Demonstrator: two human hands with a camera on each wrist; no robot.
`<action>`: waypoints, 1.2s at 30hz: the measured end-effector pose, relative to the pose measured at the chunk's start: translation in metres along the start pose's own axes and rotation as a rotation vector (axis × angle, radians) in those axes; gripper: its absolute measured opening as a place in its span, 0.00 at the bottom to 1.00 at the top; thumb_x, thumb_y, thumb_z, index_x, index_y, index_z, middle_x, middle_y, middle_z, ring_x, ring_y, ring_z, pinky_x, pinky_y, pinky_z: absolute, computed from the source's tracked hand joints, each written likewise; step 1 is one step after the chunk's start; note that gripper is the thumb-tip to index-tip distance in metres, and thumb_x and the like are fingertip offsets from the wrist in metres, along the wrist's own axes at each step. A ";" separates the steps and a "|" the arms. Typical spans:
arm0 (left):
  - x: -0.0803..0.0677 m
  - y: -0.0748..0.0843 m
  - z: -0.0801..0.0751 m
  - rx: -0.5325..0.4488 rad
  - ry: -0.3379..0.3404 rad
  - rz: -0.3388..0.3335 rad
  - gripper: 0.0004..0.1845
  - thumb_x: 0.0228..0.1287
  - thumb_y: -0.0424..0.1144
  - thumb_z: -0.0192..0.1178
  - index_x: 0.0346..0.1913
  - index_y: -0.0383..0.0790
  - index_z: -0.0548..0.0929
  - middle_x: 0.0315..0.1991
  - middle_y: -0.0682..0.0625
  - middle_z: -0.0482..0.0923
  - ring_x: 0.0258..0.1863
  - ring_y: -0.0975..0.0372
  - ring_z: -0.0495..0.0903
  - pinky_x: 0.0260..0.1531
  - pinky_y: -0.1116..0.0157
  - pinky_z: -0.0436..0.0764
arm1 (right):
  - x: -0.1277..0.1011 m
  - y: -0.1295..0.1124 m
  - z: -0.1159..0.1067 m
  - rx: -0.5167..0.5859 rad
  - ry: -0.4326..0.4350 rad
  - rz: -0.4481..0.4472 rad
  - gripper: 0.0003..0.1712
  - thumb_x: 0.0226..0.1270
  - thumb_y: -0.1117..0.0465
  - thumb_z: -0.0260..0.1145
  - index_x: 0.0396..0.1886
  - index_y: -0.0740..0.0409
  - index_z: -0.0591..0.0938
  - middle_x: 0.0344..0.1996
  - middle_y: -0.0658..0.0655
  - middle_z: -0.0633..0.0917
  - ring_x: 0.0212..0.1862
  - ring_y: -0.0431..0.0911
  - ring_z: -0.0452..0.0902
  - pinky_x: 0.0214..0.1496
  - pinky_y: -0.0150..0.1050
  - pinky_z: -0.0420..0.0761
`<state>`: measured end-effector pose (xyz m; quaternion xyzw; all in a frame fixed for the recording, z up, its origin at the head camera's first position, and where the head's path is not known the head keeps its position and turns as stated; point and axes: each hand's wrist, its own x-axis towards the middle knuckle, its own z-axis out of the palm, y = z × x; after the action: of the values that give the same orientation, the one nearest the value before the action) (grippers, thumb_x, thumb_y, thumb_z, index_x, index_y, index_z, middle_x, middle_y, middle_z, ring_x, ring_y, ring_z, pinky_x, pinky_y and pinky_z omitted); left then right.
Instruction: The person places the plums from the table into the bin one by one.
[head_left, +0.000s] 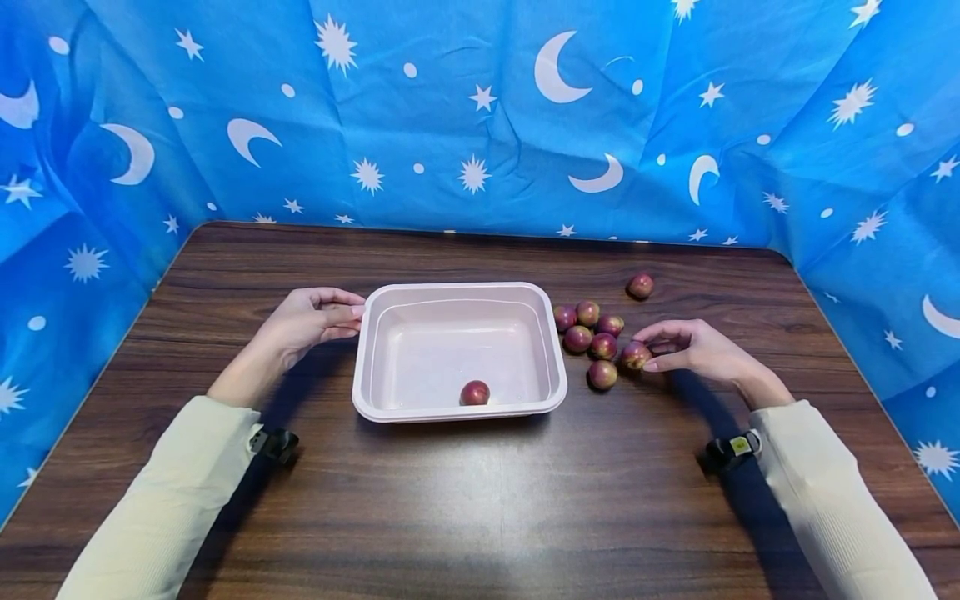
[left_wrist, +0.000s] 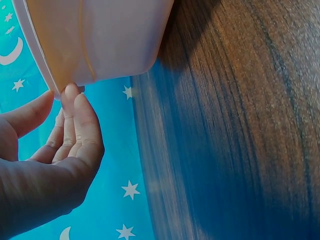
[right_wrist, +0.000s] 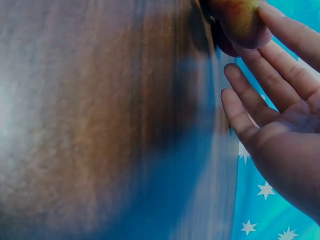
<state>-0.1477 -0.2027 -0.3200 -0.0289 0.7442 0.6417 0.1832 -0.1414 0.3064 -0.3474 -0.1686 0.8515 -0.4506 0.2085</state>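
My left hand (head_left: 313,323) pinches the left rim of a pale pink plastic tub (head_left: 457,414), thumb on one side and fingertips on the other in the left wrist view. One red plum (head_left: 475,392) lies inside, close to the near wall. On the right, my right hand (head_left: 693,350) holds a red-and-yellow plum (head_left: 636,356) between thumb and fingertips. In the right wrist view that plum (right_wrist: 245,25) shows at the top, the ring and little fingers off it. Several more plums (head_left: 603,346) cluster between this hand and the tub.
Another plum (head_left: 641,286) sits apart, farther back on the dark wooden table (head_left: 480,508). Behind and along both sides hangs a blue cloth (head_left: 450,100) with white moons and stars.
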 end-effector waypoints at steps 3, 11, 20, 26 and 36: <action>0.000 0.000 0.000 0.006 0.001 -0.001 0.20 0.64 0.30 0.54 0.54 0.20 0.66 0.31 0.54 0.78 0.30 0.66 0.80 0.42 0.65 0.80 | 0.001 -0.002 -0.001 -0.009 0.006 -0.006 0.20 0.59 0.63 0.66 0.51 0.65 0.76 0.43 0.59 0.80 0.44 0.48 0.76 0.41 0.34 0.79; 0.000 0.000 0.000 -0.010 0.000 -0.001 0.19 0.64 0.29 0.54 0.53 0.20 0.66 0.30 0.54 0.78 0.30 0.66 0.80 0.41 0.67 0.80 | 0.006 -0.010 -0.004 -0.050 0.016 -0.014 0.21 0.58 0.61 0.67 0.51 0.63 0.76 0.44 0.57 0.80 0.45 0.49 0.75 0.41 0.35 0.79; 0.001 -0.001 0.000 -0.010 -0.004 0.007 0.19 0.64 0.29 0.54 0.53 0.19 0.66 0.30 0.54 0.79 0.30 0.66 0.80 0.41 0.66 0.80 | 0.014 -0.023 -0.009 -0.107 0.042 -0.016 0.21 0.58 0.59 0.67 0.51 0.60 0.77 0.44 0.56 0.80 0.44 0.49 0.74 0.42 0.33 0.76; 0.001 -0.001 0.000 -0.012 -0.005 0.002 0.19 0.64 0.29 0.54 0.53 0.20 0.66 0.31 0.54 0.79 0.30 0.66 0.80 0.42 0.66 0.80 | 0.019 -0.035 -0.012 -0.108 0.082 -0.011 0.22 0.56 0.59 0.68 0.50 0.60 0.78 0.45 0.55 0.80 0.43 0.49 0.73 0.41 0.33 0.76; 0.001 -0.002 0.000 -0.004 -0.005 0.005 0.19 0.64 0.29 0.54 0.54 0.20 0.66 0.31 0.54 0.79 0.30 0.66 0.80 0.42 0.66 0.80 | 0.028 -0.053 -0.016 -0.076 0.105 -0.054 0.20 0.56 0.63 0.68 0.50 0.61 0.78 0.44 0.56 0.80 0.41 0.50 0.74 0.41 0.33 0.77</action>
<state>-0.1486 -0.2031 -0.3218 -0.0258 0.7425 0.6437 0.1837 -0.1682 0.2759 -0.3006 -0.1758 0.8729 -0.4315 0.1448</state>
